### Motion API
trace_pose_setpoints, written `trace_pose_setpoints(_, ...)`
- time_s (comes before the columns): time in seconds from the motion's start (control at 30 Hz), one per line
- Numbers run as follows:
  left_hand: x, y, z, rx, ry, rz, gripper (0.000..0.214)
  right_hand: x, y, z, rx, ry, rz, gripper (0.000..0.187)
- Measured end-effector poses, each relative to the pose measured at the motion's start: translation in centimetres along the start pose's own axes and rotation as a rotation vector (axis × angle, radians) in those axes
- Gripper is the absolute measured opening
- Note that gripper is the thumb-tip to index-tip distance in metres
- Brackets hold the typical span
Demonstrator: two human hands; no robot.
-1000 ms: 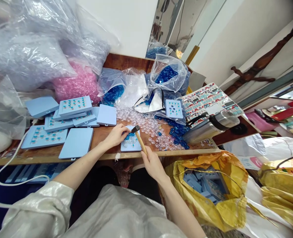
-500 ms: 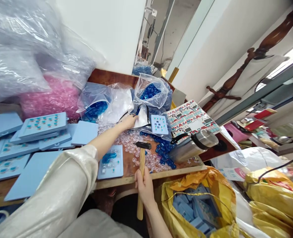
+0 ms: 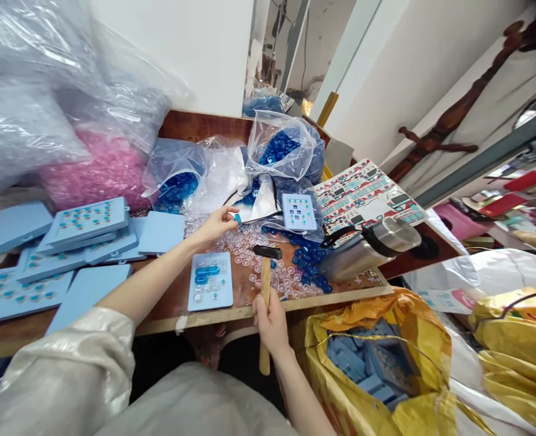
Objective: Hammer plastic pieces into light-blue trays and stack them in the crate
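Observation:
My left hand (image 3: 221, 223) pinches a small blue plastic piece (image 3: 237, 218) above the loose clear pieces (image 3: 244, 249) strewn over the table. In my right hand (image 3: 271, 321) is a hammer (image 3: 266, 278), gripped by its wooden handle with the black head up, at the table's front edge. Between my arms lies a light-blue plastic panel (image 3: 226, 295) with blue and clear pieces set in it. Beyond my left hand stand an open bag of blue pieces (image 3: 177, 188) and a white cloth-like item with black edging (image 3: 263, 203).
Light-blue panels (image 3: 90, 224) are stacked on the left, below big plastic bags (image 3: 31, 121). A steel flask (image 3: 363, 254) lies by blue pieces (image 3: 311, 266) and a printed sheet (image 3: 367, 197) on the right. A yellow sack (image 3: 315, 363) of blue panels stands at the lower right.
My left hand has drawn back from the white item, toward me and to the left, and now shows a blue piece at its fingertips. My right hand still holds the hammer. The view has shifted slightly.

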State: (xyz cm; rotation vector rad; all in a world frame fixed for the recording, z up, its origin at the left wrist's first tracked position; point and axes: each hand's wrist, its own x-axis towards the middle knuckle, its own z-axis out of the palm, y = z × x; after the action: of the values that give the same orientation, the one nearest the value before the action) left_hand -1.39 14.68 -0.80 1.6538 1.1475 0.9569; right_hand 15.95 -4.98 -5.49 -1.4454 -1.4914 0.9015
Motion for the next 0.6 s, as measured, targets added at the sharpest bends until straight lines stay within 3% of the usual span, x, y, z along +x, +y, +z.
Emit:
trace_pose_setpoints(0.13, -6.7, 0.4, -1.2, -0.181, -0.127, -0.119, 0.042, 0.1, -0.2, 0.2, 0.051, -0.028, 0.053, 0.035)
trace_pose_setpoints(0.27, -11.2, 1.5, -1.3, 0.053, -0.27, -0.082, 0.036, 0.0, -0.4, 0.4, 0.038, -0.027, 0.06, 0.036)
trace_pose_setpoints(0.43, -13.1, 3.2, -1.2, 0.601, -0.363, 0.103, 0.03, -0.2, -0.5, 0.6, 0.057, 0.018, 0.03, 0.036)
trace_pose_setpoints(0.6, -13.3, 2.9, -1.0, 0.808, -0.277, 0.211, 0.021, -0.3, -0.4, 0.6, 0.054, 0.033, 0.03, 0.035)
